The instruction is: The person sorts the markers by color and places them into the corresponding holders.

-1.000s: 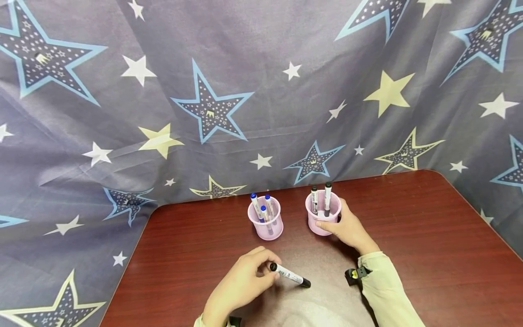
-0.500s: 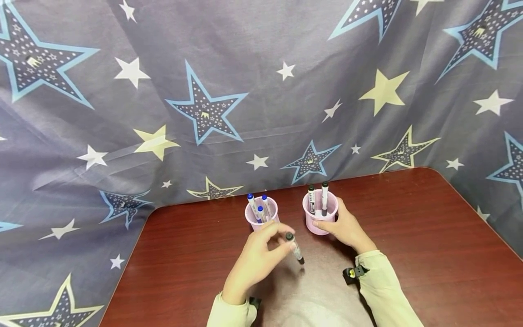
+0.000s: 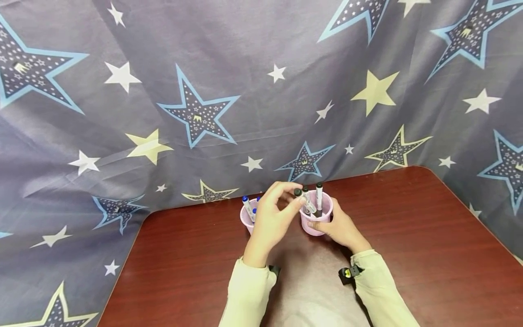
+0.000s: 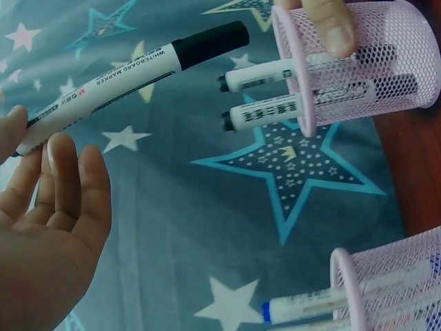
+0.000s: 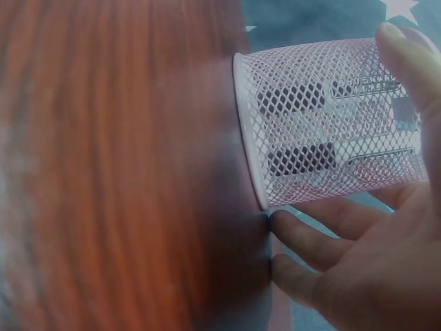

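Note:
My left hand (image 3: 269, 225) pinches a black-capped whiteboard marker (image 4: 103, 89) by one end, between thumb and fingertips. The marker slants, its black cap pointing toward the mouth of the right pink mesh pen cup (image 5: 324, 124). In the left wrist view a gap shows between the cap and the cup's rim. Two black markers (image 4: 265, 110) stand inside that cup. My right hand (image 3: 343, 230) grips the cup from its right side, thumb on the near wall and fingers round the far side. The cup stands upright on the table.
A second pink mesh cup (image 4: 348, 286) with blue markers (image 3: 247, 206) stands to the left, partly hidden behind my left hand in the head view. Behind the reddish-brown table (image 3: 184, 263) hangs a grey curtain (image 3: 245, 45) with stars.
My left hand has lifted the marker off the tabletop and carried it forward and right to the right cup, tilting it more upright. My right hand keeps its hold on the cup.

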The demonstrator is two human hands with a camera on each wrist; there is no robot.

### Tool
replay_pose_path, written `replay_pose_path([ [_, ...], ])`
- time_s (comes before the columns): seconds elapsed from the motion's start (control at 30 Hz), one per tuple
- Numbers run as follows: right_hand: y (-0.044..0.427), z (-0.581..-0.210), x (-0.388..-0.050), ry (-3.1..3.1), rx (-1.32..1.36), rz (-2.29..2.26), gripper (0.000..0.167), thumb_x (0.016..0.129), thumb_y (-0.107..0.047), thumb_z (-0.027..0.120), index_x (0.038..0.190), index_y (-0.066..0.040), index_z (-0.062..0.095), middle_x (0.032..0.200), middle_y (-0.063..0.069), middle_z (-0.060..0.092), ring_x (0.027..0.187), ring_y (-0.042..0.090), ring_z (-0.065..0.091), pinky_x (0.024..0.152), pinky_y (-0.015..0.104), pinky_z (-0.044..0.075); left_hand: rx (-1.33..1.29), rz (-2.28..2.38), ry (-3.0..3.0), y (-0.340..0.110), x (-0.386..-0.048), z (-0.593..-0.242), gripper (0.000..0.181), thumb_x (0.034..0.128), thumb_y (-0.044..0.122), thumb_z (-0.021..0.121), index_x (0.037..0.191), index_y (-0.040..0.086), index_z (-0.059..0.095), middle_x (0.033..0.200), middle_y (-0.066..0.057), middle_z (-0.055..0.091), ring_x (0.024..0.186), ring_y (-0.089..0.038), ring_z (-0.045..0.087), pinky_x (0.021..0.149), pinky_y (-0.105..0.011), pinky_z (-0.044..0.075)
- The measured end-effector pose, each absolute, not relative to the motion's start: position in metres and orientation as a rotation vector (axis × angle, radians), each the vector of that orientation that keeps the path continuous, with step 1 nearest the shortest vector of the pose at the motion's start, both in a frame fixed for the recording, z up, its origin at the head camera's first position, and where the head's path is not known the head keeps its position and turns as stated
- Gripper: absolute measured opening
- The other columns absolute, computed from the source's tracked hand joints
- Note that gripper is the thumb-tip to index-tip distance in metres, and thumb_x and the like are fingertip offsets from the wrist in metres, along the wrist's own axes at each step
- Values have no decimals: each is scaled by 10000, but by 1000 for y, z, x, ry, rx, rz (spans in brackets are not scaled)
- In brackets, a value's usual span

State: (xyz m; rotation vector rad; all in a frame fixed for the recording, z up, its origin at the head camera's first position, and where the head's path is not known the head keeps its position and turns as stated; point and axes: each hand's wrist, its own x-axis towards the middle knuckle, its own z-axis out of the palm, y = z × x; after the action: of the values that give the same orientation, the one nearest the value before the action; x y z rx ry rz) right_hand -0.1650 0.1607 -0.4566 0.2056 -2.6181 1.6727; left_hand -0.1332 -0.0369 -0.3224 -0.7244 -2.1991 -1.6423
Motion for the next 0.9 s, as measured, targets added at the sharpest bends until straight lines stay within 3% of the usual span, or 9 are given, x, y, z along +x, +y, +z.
replay_pose_path([
  [0.43, 159, -457, -166, -2610, 216, 1688, 924, 801, -314, 869, 1491, -18, 330, 1308, 230, 578, 1030, 335, 592, 807, 420, 496, -626, -1502, -2344, -19, -155, -341, 197, 909, 117, 754, 1104, 101, 725, 949, 3, 624, 780, -103, 599, 696, -260, 516],
  [0.7, 161, -459, -168, -2615, 219, 1661, 918, 801, -315, 866, 1488, -17, 335, 1304, 225, 584, 1080, 342, 589, 890, 462, 467, -623, -1481, -2370, -10, -163, -347, 199, 891, 73, 765, 1086, 67, 730, 925, -33, 615, 771, -107, 571, 679, -237, 482],
  [0.9, 161, -458, -167, -2618, 209, 1659, 912, 799, -324, 863, 1477, -9, 341, 1278, 233, 593, 1040, 336, 598, 852, 439, 486, -589, -1422, -2458, -6, -166, -353, 190, 894, 92, 768, 1080, 93, 728, 950, -56, 636, 767, -103, 546, 672, -235, 462],
])
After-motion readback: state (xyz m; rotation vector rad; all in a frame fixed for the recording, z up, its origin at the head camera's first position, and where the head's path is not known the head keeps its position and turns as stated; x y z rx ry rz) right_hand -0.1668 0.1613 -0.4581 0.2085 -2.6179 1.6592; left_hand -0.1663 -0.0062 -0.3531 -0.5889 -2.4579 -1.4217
